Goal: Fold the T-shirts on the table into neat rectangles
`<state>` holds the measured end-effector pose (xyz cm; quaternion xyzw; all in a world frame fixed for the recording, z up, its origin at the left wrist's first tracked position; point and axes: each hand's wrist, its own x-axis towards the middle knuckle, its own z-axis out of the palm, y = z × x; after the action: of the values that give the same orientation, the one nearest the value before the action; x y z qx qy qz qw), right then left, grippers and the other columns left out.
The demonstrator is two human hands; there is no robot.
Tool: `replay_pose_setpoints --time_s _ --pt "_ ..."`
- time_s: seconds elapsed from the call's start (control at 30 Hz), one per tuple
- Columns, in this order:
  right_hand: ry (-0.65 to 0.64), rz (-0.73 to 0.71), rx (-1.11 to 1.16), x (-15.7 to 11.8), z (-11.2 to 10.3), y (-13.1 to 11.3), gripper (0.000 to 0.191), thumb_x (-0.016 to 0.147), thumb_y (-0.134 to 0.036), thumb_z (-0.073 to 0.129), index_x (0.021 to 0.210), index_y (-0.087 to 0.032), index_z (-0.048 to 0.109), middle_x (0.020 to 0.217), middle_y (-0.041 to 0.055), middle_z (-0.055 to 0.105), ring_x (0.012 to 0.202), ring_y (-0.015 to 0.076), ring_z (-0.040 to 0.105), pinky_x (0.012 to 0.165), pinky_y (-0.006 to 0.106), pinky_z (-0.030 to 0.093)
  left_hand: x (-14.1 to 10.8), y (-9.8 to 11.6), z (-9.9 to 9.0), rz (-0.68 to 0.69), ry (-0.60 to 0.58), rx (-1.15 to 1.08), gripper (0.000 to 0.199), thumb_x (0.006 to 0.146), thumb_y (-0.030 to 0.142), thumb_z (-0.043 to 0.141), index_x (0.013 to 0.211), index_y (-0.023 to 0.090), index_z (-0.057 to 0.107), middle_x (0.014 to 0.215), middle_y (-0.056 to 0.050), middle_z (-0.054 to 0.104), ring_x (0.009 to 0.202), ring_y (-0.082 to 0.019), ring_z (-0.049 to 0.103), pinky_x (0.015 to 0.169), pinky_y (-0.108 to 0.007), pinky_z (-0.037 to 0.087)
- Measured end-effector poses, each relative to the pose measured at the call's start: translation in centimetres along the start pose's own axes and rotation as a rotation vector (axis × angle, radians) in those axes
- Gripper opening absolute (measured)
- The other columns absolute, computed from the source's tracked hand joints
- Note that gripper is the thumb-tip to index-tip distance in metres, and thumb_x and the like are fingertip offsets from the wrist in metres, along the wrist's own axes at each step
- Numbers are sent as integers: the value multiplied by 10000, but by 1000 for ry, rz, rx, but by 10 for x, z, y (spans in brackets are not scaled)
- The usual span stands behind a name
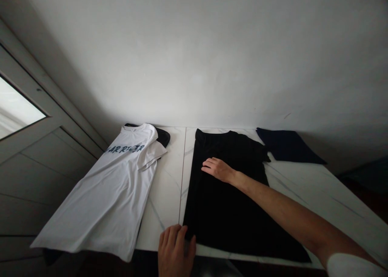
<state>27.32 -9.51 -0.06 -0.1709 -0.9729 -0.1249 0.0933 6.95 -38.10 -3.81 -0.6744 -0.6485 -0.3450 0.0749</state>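
A black T-shirt [227,212] lies on the table, its left side folded into a straight edge and one sleeve spread to the right. At its lower left corner, my left hand [176,250] has its fingers closed on the hem, by the table's front edge. Across the upper part of this shirt reaches my right arm. My right hand [218,168] rests palm down on the fabric, fingers loosely extended and holding nothing.
Left of the black shirt lies a white T-shirt [106,196] with dark lettering, over dark fabric [163,137]. A folded navy cloth [291,145] lies at the back right. The marble-patterned table [165,188] meets a wall behind; a panelled door [39,160] stands left.
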Motion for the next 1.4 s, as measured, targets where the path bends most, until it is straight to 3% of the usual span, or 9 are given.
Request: replay_pose_setpoints --time_s 0.17,0.4,0.63,0.9,1.03,1.1,1.2,1.3,1.4 --pt "-27 -31 -23 5 -2 2 258 961 -64 481 937 -189 705 994 76 709 896 205 590 758 326 434 8 -3 -6 42 -5 14 156 955 167 520 983 207 669 906 -44 689 848 -186 657 805 -337 505" --pt "68 26 48 -8 -4 9 279 982 -99 471 1042 -216 717 1025 69 710 941 200 595 814 330 436 16 10 -16 211 71 23 204 937 117 534 1096 186 641 835 -49 700 796 -193 666 784 -342 520" --pt "33 53 10 -26 3 10 262 961 -89 501 1000 -214 728 1008 69 708 920 203 596 793 327 440 8 16 -4 348 -79 74 347 915 41 399 1116 166 653 874 -83 684 830 -220 662 788 -366 539" --pt "100 137 36 -34 9 6 288 965 -98 499 1047 -233 739 1022 75 707 936 205 603 807 332 454 0 23 8 392 -13 13 305 896 51 478 1107 170 662 828 -69 690 810 -201 672 790 -345 543" --pt "86 133 94 -36 13 2 295 959 -101 494 1033 -240 744 1022 69 715 943 211 621 812 339 483 3 24 15 448 33 -21 326 879 8 417 1015 172 664 750 -42 657 738 -194 656 732 -337 534" --pt "121 264 155 -35 12 6 306 969 -118 472 1052 -243 739 1044 69 716 960 206 636 842 334 496 9 21 13 458 -12 -41 303 913 58 397 1003 176 661 714 -30 642 677 -182 638 674 -318 531" --pt "155 746 203 -26 8 26 261 983 -212 487 1095 -225 723 1049 94 720 940 212 667 848 333 514 26 14 4 448 -55 -56 300 996 226 376 1060 180 665 806 -56 698 735 -187 669 677 -310 548" --pt "-50 1153 219 -11 3 54 347 954 -470 562 960 -174 744 923 159 730 882 284 696 776 378 526 41 5 -2 462 -75 -21 343 1016 323 374 1133 187 666 1039 -83 744 976 -217 693 825 -351 565" --pt "-225 1253 315 3 3 72 553 865 -683 586 826 -157 750 844 192 722 868 326 705 734 394 527 46 -5 -1 523 -43 2 412 1006 455 383 1119 196 684 1140 -79 740 1102 -239 661 897 -389 549"
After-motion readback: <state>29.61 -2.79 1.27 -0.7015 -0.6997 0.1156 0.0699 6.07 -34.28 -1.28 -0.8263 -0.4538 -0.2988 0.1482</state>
